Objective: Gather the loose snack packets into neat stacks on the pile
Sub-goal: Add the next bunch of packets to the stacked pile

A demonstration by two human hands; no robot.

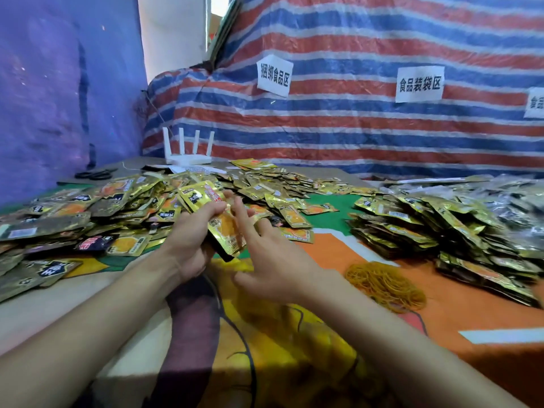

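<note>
Left hand [188, 245] curled round a small stack of gold packets [226, 228], held tilted above the table [485, 313] mid-front. Right hand [270, 260] holds nothing, its fingers straight and spread just beside that stack. Loose packets [88, 213] heaped along left edge and far middle. Piled bundles [426, 228] at right edge, with rubber bands [385, 285] near them.

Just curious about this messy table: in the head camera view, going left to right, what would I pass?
From the left: loose snack packets → left hand gripping a packet bundle → right hand → yellow rubber bands → stacked packets.
</note>
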